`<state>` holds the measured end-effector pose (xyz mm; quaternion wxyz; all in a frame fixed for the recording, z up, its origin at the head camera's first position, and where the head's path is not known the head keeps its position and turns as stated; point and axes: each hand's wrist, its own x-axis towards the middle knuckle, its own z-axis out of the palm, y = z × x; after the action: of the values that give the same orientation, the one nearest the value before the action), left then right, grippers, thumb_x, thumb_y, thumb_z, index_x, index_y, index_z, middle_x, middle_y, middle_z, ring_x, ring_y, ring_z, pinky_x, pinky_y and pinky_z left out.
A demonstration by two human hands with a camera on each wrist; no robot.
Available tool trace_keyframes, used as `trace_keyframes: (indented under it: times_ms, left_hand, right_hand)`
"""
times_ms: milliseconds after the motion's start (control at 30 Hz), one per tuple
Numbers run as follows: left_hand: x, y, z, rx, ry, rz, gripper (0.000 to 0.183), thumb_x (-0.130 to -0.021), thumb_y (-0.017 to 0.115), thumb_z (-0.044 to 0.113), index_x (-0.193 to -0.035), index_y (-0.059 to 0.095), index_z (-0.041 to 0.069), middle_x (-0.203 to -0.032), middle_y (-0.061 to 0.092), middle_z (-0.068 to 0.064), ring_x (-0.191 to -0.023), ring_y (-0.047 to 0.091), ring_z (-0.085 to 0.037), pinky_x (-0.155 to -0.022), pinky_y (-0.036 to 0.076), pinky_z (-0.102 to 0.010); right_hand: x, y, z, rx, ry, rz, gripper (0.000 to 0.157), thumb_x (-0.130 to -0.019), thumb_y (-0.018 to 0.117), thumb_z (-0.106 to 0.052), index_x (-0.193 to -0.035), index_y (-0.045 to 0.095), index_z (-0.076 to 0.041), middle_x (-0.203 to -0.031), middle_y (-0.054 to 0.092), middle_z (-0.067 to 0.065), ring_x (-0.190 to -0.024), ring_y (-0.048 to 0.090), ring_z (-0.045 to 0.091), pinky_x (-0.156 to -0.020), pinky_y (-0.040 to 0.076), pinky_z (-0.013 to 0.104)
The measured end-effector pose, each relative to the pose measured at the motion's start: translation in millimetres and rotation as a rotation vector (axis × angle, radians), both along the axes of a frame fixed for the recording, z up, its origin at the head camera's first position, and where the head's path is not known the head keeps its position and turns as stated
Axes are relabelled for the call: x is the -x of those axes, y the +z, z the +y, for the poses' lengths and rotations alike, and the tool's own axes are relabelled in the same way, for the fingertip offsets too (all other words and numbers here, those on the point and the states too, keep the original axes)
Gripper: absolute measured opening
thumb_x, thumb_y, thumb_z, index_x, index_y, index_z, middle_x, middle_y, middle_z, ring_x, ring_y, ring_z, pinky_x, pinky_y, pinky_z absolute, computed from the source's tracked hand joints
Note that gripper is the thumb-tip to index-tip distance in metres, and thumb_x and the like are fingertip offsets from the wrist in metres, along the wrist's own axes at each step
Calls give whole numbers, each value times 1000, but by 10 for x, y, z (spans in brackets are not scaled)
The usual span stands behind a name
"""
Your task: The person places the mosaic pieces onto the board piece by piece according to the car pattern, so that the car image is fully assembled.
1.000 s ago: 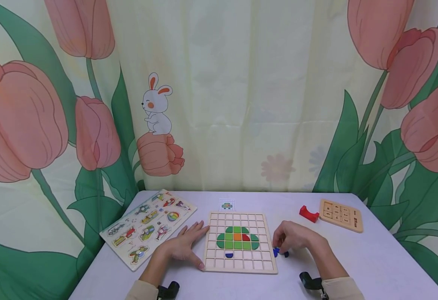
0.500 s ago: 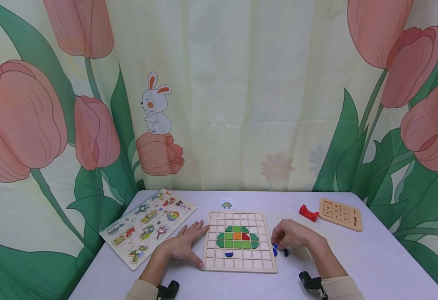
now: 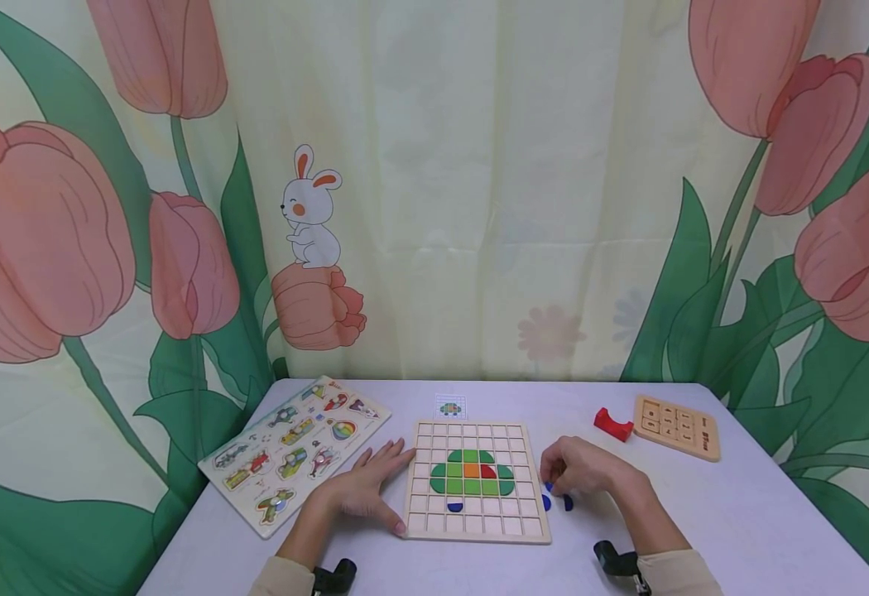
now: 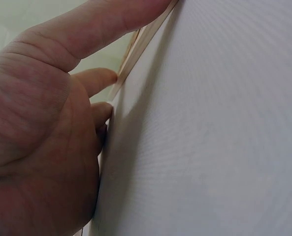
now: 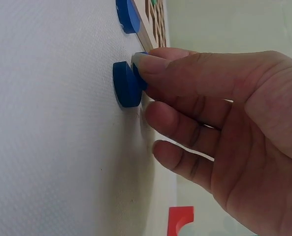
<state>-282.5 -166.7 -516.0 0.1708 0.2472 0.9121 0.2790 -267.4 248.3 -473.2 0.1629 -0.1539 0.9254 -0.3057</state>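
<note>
A square wooden grid board (image 3: 479, 530) lies on the table with green, orange and red tiles in its middle cells. Lower down in the grid sits one blue half-round tile (image 3: 454, 507). My left hand (image 3: 366, 490) rests at the board's left side, fingers spread, thumb by the near corner; the left wrist view shows fingertips touching the wooden edge (image 4: 146, 39). Right of the board, my right hand (image 3: 582, 468) pinches a blue piece (image 5: 142, 81) between thumb and index finger, which partly hide it. Two more blue pieces, one nearer the board (image 5: 127, 17) and another (image 5: 126, 86), lie beside it.
A small pattern card (image 3: 450, 406) lies behind the board. To the left is a picture puzzle board (image 3: 308, 430). At the back right are a red arch block (image 3: 613, 425) and a wooden number board (image 3: 677, 427). A printed curtain (image 3: 434, 207) hangs behind the table.
The blue pieces by my right fingers, bunched together a second ago, now show apart, with one at the fingertips. My left hand and the board have stayed in place.
</note>
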Motion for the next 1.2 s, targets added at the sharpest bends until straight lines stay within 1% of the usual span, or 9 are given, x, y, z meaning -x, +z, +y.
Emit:
trace_keyframes:
  times_ms: [300,433,600,833,900,1067,1200]
  left_hand:
    - [-5,10,3,2,-4,5,126,-62,92,60,-166,29,27,-176,14,-9,-164,5,-33,-130,0,-62]
    - [-3,4,4,0,-1,1,126,-62,92,59,-166,29,27,-176,14,-8,-164,5,-33,-130,0,-62]
    - [-2,-2,4,-2,2,-2,125,-62,93,58,-166,30,28,-176,13,-8,-164,4,-32,-130,-1,-62]
    - [-6,3,-1,2,-2,3,125,-62,92,58,-166,29,27,-176,13,-8,-164,5,-33,-130,-1,-62]
    - [-7,6,-2,0,-2,2,125,-62,93,58,-166,29,27,-176,13,-9,-164,5,-33,-130,-1,-62]
    - [-11,14,-3,-5,-5,0,125,-63,92,58,-166,29,27,-176,13,-9,-164,5,-33,-130,-1,-62]
    - [-16,24,-5,-11,-9,-5,124,-63,92,57,-166,29,27,-176,13,-9,-164,4,-33,-130,-1,-62]
  right_hand:
    - [-12,7,-27,1,4,7,19,-83,83,0,-88,69,-13,-80,62,3,-79,57,20,-65,50,29]
    - [-1,-17,-33,-10,2,2,20,-83,83,-1,-88,68,-14,-80,62,3,-79,58,19,-65,50,28]
    - [14,-43,-31,-19,17,0,20,-84,83,-1,-87,68,-15,-80,62,3,-79,58,19,-65,49,28]
    - [0,-15,-41,-26,45,2,19,-85,81,0,-87,71,-16,-78,62,2,-77,58,18,-65,49,28]
    - [-5,-8,-46,-31,48,7,19,-85,81,0,-87,72,-16,-78,62,2,-77,58,18,-65,50,28]
    - [-12,17,-63,-34,25,41,18,-86,81,-2,-86,74,-19,-82,65,0,-81,59,18,-67,52,28]
    - [11,43,-86,19,5,81,16,-89,78,-3,-91,75,-19,-88,67,-2,-87,59,17,-73,54,27]
